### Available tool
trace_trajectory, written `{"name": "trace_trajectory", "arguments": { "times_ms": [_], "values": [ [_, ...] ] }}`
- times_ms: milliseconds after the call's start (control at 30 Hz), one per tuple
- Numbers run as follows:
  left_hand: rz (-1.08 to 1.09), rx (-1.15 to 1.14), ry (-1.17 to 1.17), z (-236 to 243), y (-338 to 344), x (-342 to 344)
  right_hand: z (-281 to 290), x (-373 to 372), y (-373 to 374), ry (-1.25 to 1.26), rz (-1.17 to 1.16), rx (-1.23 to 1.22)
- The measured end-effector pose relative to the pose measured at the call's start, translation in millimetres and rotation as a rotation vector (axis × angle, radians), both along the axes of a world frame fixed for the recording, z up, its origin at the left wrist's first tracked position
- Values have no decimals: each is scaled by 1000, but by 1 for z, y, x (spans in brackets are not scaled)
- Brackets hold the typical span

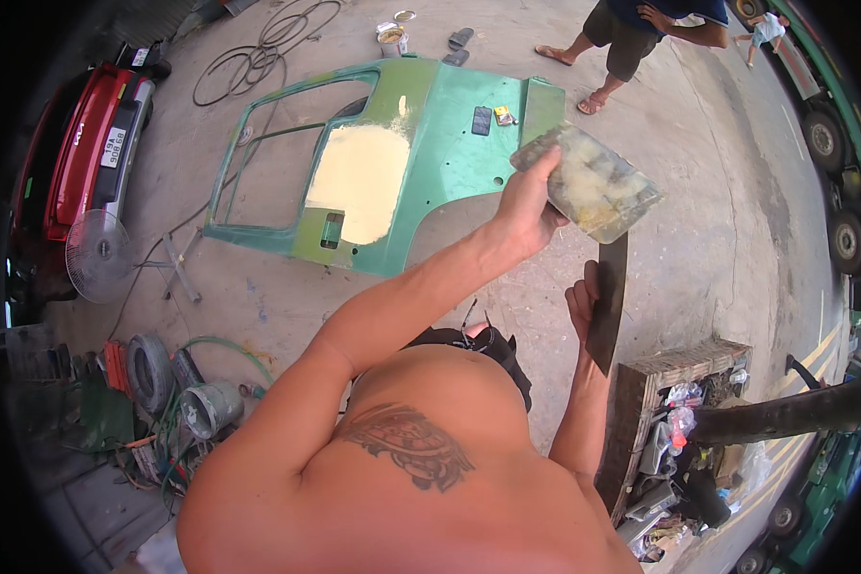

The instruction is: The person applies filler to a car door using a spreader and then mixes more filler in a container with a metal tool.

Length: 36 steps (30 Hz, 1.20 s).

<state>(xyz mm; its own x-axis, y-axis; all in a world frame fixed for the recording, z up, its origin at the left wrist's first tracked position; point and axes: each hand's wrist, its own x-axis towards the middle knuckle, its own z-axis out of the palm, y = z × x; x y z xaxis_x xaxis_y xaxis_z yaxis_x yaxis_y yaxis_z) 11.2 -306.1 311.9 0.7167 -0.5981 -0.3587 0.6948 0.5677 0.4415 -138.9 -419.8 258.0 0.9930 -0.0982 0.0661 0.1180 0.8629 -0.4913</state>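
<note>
My left hand (534, 203) grips a rectangular board (607, 191) by its left edge, thumb on top. Greyish-yellow filler is smeared over the board. Below it, my right hand (581, 301) has its fingers closed on a long, dark, flat filler spreader (610, 304); the spreader's upper end meets or passes behind the board's lower edge, I cannot tell which. Ahead and to the left lies a green vehicle body panel (459, 134) with a window frame. A large patch of pale yellow filler (362, 172) covers its middle. Neither hand touches the panel.
On the panel rest a phone (481, 121) and a small yellow packet (503, 116). A filler bucket (391, 40) and a coiled hose (258, 59) lie beyond. Another person (631, 43) stands at the far right. A fan (99, 253) is left; a brick planter (631, 411) with clutter is right.
</note>
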Motion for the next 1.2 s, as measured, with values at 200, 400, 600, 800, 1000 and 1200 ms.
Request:
{"name": "trace_trajectory", "arguments": {
  "times_ms": [200,400,600,800,1000,1200],
  "values": [
    [174,365,-705,-7,1,-36,-2,-13,-13,601,-570,-74],
    [-136,459,-1291,18,4,-56,40,-6,-31,559,-885,-387],
    [-847,431,-1130,53,5,-63,106,-41,-85,273,-1176,-631],
    [-207,99,-602,50,-13,-98,134,-80,-82,-115,-1030,-346],
    [-275,221,-675,34,-38,-79,77,-120,-52,250,-605,-509],
    [-233,476,-1249,20,-80,-74,45,-153,-81,760,-1013,-774]
  ]
}}
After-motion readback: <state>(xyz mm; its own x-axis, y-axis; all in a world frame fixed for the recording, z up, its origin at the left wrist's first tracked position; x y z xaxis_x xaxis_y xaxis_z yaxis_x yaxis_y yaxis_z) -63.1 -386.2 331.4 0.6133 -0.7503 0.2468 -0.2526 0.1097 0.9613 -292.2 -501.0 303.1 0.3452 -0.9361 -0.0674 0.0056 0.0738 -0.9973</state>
